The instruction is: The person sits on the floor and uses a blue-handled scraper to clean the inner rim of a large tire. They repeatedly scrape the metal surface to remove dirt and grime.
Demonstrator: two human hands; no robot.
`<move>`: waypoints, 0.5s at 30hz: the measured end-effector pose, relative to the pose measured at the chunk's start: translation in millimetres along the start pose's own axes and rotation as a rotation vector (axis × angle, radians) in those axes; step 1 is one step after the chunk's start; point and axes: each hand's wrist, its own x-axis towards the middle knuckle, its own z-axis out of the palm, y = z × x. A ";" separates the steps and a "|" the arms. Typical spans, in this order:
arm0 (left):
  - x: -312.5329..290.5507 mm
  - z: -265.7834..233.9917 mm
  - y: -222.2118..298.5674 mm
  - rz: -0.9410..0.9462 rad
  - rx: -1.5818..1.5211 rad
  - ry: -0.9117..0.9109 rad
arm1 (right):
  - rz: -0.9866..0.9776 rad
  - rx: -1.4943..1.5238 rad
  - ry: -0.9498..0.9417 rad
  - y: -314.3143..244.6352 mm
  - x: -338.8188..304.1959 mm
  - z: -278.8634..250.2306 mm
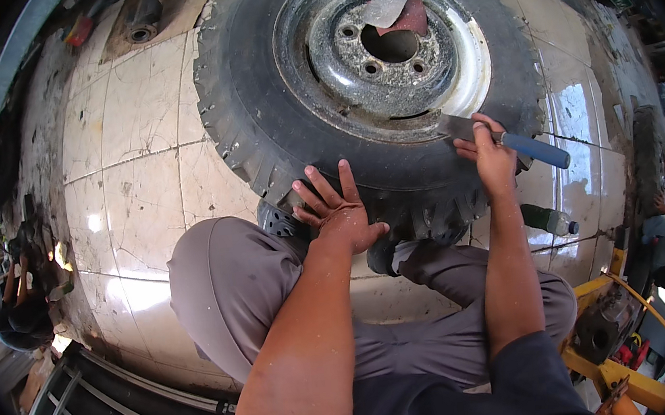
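A large black tyre (248, 95) with a knobby tread lies flat on the floor in front of my knees. Its steel wheel rim (338, 110) is worn and speckled, with a bright whitish patch along the right side. My right hand (491, 157) grips a scraper (537, 150) with a blue handle, its flat metal blade against the rim's lower right edge. Spread out on the near side of the tyre, my left hand (341, 213) holds nothing. A folded piece of sandpaper (408, 18), grey and reddish, rests over the hub hole.
Scratched, glossy floor tiles (136, 115) surround the tyre. A dark green bottle (549, 219) lies by my right knee. Yellow metal framework (635, 386) stands at the lower right, and metal rails (127, 411) at the lower left. Other people sit at the far left (23, 309) and far right.
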 end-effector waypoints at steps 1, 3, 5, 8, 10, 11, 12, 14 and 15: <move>0.5 -0.2 0.3 -0.008 0.000 -0.009 | -0.012 -0.022 -0.010 2.2 0.8 0.1; -0.7 0.0 -2.1 0.003 -0.016 0.000 | -0.073 -0.047 0.000 -3.3 1.7 2.0; -1.7 0.0 -2.1 0.014 -0.018 0.005 | -0.165 -0.062 0.039 -8.5 8.1 -0.8; -1.3 -1.7 0.5 0.014 -0.012 -0.002 | -0.117 -0.172 -0.059 -9.7 9.3 -4.3; 0.8 -0.4 -1.5 -0.009 -0.021 -0.016 | -0.043 -0.205 -0.071 -15.4 8.5 4.3; 0.9 0.5 -2.0 -0.006 -0.028 -0.012 | -0.045 -0.239 -0.064 -16.6 7.7 5.6; 0.9 0.9 -2.4 -0.004 -0.035 -0.008 | -0.047 -0.273 -0.057 -18.0 7.4 7.0; 0.8 1.2 -3.3 0.004 -0.041 0.003 | -0.092 -0.381 -0.029 -24.5 10.9 13.8; 0.8 1.8 -4.2 0.009 -0.042 0.010 | -0.102 -0.426 -0.015 -29.9 10.4 19.2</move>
